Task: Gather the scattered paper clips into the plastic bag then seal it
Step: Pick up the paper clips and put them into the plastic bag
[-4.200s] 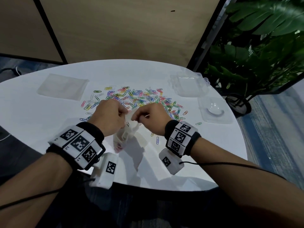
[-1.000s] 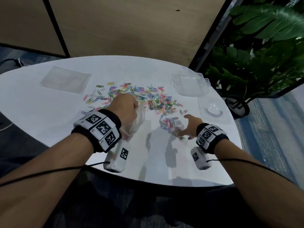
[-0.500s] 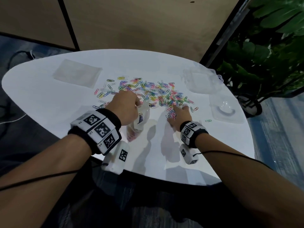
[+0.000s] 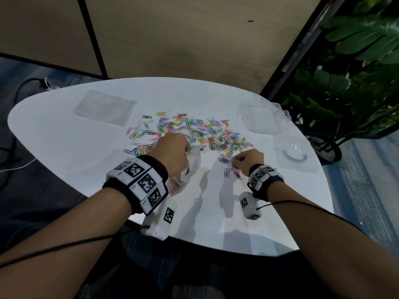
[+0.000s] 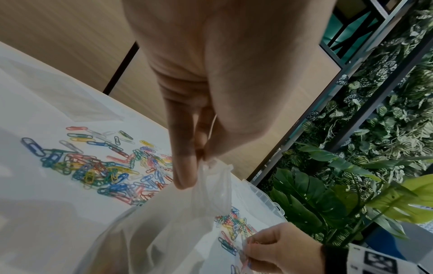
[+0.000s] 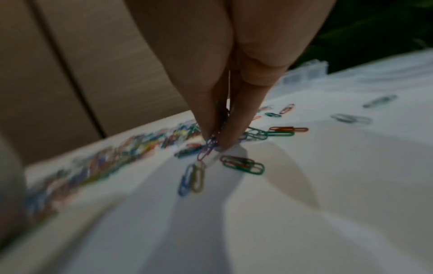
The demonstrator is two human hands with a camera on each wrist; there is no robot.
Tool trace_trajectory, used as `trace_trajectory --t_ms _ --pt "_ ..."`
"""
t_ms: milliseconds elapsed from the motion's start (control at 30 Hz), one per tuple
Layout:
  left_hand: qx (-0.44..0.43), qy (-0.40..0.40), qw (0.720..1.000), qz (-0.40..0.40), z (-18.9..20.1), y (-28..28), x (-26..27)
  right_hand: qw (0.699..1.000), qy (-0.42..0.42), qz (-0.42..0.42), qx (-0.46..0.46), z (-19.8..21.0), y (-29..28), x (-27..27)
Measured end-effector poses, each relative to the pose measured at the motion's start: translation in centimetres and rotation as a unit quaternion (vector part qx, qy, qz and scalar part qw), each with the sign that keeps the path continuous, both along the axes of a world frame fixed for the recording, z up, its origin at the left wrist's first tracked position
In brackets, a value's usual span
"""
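Head view showed a white rounded table (image 4: 64,147) filling the middle of the scene, with a leafy plant (image 4: 356,72) standing off its far right edge and tan wall panels (image 4: 172,39) behind it. On the far left of the tabletop lay a flat clear sheet (image 4: 105,107); on the far right sat a clear plastic box (image 4: 262,118), and nearer along that edge a clear lid (image 4: 295,154) with a small ring on it. Across the centre spread the scattered paper clips (image 4: 194,130) in many colours, most of them in a loose band, a few strays lying apart on the near side.

Nearer the person, the plastic bag (image 4: 192,162) hung above the table, a few coloured clips visible through its lower end. The left hand (image 4: 172,152) held it by the top edge; in the left wrist view the thumb and fingers (image 5: 185,166) were pressed together on the bunched rim of the bag (image 5: 211,185). The right hand (image 4: 248,161) was at the near right end of the scatter, its fingertips (image 6: 230,137) drawn close, pinching a small bunch of clips (image 6: 208,148) just above the tabletop.
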State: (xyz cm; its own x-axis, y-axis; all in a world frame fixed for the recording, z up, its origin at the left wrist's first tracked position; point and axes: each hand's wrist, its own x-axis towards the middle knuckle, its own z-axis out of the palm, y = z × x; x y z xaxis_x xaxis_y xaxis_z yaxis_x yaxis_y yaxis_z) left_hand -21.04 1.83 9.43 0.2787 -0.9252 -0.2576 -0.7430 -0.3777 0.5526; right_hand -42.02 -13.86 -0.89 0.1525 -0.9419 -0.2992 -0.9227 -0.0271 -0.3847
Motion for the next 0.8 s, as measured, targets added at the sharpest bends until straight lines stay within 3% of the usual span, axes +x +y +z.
trace_trajectory --t_ms 100,167,233,333,433,533,733,800 --pt "-0.006 0.005 1.000 0.004 0.2 -0.4 -0.5 0.968 -0.201 -0.116 0.099 1.2 -0.2 -1.0" --pt "-0.008 0.013 1.000 0.005 0.2 -0.6 -1.0 0.898 -0.375 -0.170 0.155 2.6 0.1 -0.8" --pt "-0.010 0.018 1.000 0.005 0.1 -0.9 -1.5 0.824 -0.495 -0.183 0.208 4.5 1.0 -0.2" --pt "-0.006 0.032 0.999 0.010 0.0 -1.3 -2.4 0.757 -0.568 -0.157 0.283 6.9 2.5 0.8" --pt "-0.014 0.044 0.999 0.023 -0.2 -1.5 -3.1 0.726 -0.591 -0.130 0.326 7.6 4.1 1.8" --pt "-0.037 0.056 0.997 0.032 -0.1 -1.7 -3.7 0.752 -0.563 -0.110 0.325 7.0 5.5 2.7" --pt "-0.050 0.071 0.995 0.042 0.1 -1.9 -3.9 0.861 -0.449 -0.070 0.229 5.3 7.1 4.5" --pt "-0.046 0.087 0.995 0.034 0.1 -2.0 -4.0 0.913 -0.366 -0.033 0.177 4.9 7.2 4.9"
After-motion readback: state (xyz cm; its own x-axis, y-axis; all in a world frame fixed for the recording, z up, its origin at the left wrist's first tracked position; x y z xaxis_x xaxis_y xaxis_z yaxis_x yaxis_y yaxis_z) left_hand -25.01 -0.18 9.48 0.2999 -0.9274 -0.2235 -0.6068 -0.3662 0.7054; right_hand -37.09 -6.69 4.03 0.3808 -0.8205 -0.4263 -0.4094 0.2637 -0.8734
